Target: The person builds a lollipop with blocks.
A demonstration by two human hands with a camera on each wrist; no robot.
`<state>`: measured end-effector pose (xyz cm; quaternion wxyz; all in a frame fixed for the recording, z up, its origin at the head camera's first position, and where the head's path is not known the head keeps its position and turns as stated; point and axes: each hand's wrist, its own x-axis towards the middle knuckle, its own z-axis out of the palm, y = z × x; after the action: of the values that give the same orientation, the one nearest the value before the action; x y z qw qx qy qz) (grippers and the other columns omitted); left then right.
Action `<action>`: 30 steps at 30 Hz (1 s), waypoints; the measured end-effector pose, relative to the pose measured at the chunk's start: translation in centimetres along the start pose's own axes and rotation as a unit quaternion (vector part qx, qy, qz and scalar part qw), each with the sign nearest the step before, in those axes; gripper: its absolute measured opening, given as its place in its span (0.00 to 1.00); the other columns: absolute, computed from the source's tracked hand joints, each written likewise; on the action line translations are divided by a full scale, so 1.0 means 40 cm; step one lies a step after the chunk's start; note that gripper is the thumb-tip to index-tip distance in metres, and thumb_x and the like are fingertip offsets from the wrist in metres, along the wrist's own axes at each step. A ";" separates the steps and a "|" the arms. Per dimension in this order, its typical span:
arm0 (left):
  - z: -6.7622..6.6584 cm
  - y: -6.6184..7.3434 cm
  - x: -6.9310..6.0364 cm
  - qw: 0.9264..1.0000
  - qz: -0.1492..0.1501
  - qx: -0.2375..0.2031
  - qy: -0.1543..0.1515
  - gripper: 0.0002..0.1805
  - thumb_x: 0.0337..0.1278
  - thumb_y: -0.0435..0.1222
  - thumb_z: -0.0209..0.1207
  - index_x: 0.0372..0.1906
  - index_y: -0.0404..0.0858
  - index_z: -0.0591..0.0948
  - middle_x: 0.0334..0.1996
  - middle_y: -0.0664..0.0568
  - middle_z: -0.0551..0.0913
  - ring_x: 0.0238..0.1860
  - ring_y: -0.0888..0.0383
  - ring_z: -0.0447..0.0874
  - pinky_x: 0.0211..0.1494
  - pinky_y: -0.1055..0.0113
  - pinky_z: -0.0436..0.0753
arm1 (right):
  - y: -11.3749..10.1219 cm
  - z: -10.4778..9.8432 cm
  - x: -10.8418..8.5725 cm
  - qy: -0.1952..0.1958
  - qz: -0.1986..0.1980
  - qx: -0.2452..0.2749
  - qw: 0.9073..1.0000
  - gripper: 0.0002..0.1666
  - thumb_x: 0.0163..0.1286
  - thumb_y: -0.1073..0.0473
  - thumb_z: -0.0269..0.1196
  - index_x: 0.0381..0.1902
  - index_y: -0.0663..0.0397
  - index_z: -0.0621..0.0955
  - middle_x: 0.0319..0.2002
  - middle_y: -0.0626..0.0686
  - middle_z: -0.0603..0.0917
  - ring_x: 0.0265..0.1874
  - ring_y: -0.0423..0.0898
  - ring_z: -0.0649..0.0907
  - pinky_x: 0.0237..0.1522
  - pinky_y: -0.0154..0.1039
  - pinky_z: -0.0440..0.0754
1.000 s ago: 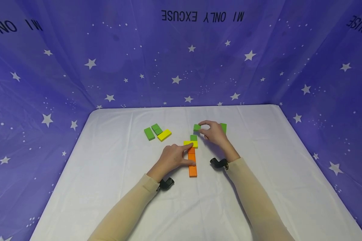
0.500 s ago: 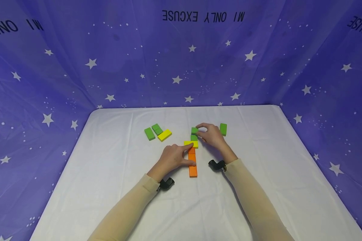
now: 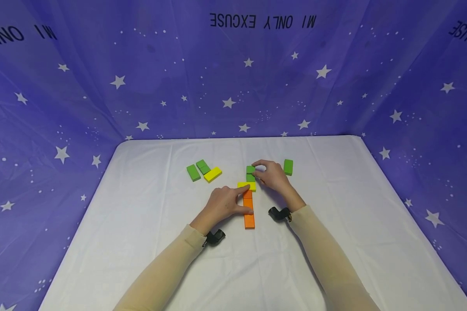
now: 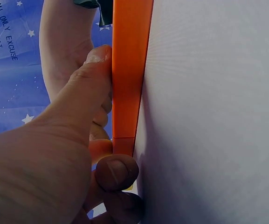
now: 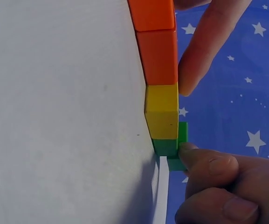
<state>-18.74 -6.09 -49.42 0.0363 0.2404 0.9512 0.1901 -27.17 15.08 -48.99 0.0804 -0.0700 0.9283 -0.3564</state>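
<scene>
A line of blocks runs away from the person. Two orange blocks (image 3: 249, 221) come first, then a crosswise yellow block (image 3: 241, 186) and a small green block (image 3: 251, 178). The left hand (image 3: 222, 203) rests over the line, its index fingertip on the yellow block and its thumb on the orange part. The right hand (image 3: 273, 176) pinches another small green block (image 3: 250, 169) between thumb and index finger, at the far end of the line. In the right wrist view the pinched green block (image 5: 183, 133) stands partly higher than the row; the right fingers hide some of it.
Left of the line lie a green block (image 3: 193, 172), small green blocks (image 3: 203, 166) side by side and a yellow block (image 3: 212, 174). One more green block (image 3: 288, 167) lies beyond the right hand. White cloth (image 3: 159, 259) covers the table; starry blue curtains (image 3: 233, 77) surround it.
The right hand has brought the green block down and toward the person, to the far side of the green block in the line. The left hand has stayed in place.
</scene>
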 end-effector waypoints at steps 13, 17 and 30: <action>-0.004 0.003 0.001 1.000 -0.003 0.006 -0.007 0.49 0.47 0.69 0.74 0.75 0.54 0.78 0.15 0.59 0.56 0.18 0.60 0.55 0.27 0.65 0.54 | 0.001 0.003 0.002 -0.027 0.013 -0.007 1.000 0.23 0.79 0.50 0.64 0.67 0.47 0.83 0.13 0.46 0.75 0.13 0.42 0.73 0.21 0.35 0.69; -0.004 0.003 0.001 1.000 -0.003 0.006 -0.007 0.49 0.47 0.69 0.73 0.74 0.54 0.78 0.15 0.59 0.56 0.18 0.60 0.54 0.27 0.65 0.54 | 0.006 0.003 0.004 -0.032 0.010 -0.003 0.999 0.23 0.79 0.50 0.63 0.67 0.46 0.83 0.14 0.46 0.75 0.13 0.42 0.73 0.21 0.34 0.69; 0.001 0.001 0.003 1.000 -0.005 0.003 -0.010 0.49 0.47 0.69 0.73 0.75 0.54 0.78 0.15 0.59 0.56 0.17 0.59 0.54 0.27 0.65 0.54 | 0.012 0.002 0.006 -0.038 0.028 0.016 0.999 0.23 0.79 0.49 0.63 0.68 0.45 0.83 0.14 0.46 0.75 0.13 0.43 0.73 0.22 0.36 0.70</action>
<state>-18.81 -5.98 -49.44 0.0459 0.2371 0.9526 0.1851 -27.43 15.34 -49.40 0.1266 -0.0566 0.9203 -0.3659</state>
